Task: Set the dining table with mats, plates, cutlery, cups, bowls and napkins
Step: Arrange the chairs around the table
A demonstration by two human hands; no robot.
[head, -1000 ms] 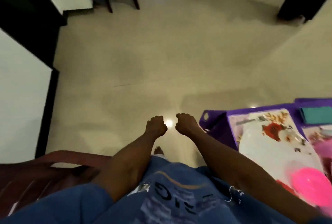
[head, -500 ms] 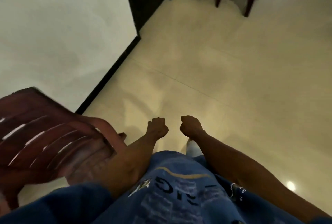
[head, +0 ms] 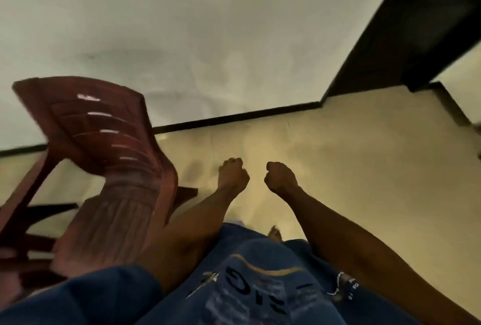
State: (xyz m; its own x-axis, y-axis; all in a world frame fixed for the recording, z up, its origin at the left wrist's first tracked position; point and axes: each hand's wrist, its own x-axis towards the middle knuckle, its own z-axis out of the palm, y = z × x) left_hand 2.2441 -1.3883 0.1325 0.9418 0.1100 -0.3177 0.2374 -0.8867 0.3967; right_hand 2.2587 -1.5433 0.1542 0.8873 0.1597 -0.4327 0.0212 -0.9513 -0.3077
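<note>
My left hand (head: pixel 232 175) and my right hand (head: pixel 281 177) are both held out in front of me as closed fists, a small gap between them, and neither holds anything. They hang over a bare beige tiled floor. No table, mat, plate, cutlery, cup, bowl or napkin is in view. My blue printed shirt fills the bottom of the head view.
A dark red plastic chair (head: pixel 109 168) stands close at my left, beside my left forearm. A white wall (head: pixel 208 38) with a black skirting strip (head: pixel 234 117) runs across ahead. A dark door frame (head: pixel 406 27) rises at the upper right. One bare foot (head: pixel 274 233) shows below my hands.
My view has swung left: the purple table with its mat and pink bowl left the frame, and the red chair and white wall came in. Both fists kept their pose.
</note>
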